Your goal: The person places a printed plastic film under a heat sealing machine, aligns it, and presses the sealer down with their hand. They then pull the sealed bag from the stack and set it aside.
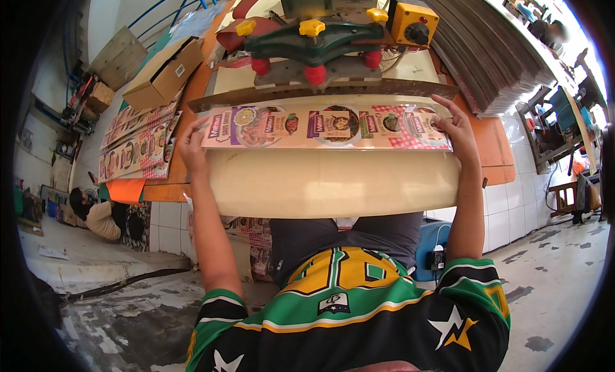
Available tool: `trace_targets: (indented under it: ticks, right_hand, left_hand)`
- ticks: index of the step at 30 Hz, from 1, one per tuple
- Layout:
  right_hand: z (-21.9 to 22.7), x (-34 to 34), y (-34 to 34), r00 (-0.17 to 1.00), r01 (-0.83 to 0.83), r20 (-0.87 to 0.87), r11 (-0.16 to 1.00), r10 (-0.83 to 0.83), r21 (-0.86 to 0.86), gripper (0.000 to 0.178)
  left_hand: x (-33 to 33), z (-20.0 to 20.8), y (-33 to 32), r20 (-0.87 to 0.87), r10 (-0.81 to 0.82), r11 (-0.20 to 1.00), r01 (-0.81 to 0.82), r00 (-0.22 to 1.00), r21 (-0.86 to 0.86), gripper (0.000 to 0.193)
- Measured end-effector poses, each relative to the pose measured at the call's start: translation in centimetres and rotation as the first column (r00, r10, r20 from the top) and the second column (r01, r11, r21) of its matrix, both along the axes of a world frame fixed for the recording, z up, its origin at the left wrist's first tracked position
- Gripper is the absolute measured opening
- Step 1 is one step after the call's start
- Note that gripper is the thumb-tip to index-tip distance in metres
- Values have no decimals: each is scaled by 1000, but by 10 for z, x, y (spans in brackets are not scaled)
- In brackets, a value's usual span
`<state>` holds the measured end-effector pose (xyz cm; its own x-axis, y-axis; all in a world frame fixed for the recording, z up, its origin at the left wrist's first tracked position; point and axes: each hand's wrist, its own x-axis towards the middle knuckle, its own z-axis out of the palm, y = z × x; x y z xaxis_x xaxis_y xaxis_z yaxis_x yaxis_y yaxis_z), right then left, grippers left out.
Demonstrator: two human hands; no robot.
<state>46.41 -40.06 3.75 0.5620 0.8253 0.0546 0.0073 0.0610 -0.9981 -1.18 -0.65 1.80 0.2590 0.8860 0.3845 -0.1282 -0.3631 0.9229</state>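
A long printed food-picture strip (295, 130) with a glossy, clear surface lies crosswise in front of me. Its left end is in my left hand (193, 143), whose fingers are closed at the edge. At the other end, my right hand (460, 132) has its thumb on the strip and a finger stretched toward the far edge. The strip rests over a smooth cream sheet (333, 183) that curves down toward my lap. Just beyond the strip runs the dark metal bar (256, 95) of a press machine (314, 45); whether the strip touches the bar is unclear.
An open cardboard box (163, 74) sits on stacked printed strips (138, 145) at the left. A yellow control box (413, 23) with a knob is attached at the machine's right. Tall stacked sheets (490, 52) stand farther right. Another person (102, 215) crouches at the far left.
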Motion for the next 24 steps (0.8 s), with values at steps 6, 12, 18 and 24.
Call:
trace_targets:
  ticks: [6, 12, 18, 24]
  right_hand:
    - [14, -15, 2, 980, -75, -162, 971, 114, 229, 68]
    - [-5, 7, -11, 942, -217, -235, 969, 240, 119, 49]
    - [-6, 3, -13, 961, -225, -151, 972, 234, 74, 24]
    - [-13, 9, -16, 991, -123, -46, 992, 124, 39, 20]
  left_hand:
    - [-5, -3, -1, 112, 116, 959, -141, 987, 246, 30]
    - [-4, -4, 2, 256, 97, 956, -161, 962, 243, 32]
    - [-5, 5, -1, 449, 2, 993, -56, 894, 108, 42]
    - [-3, 5, 0, 452, -3, 995, -41, 892, 89, 39]
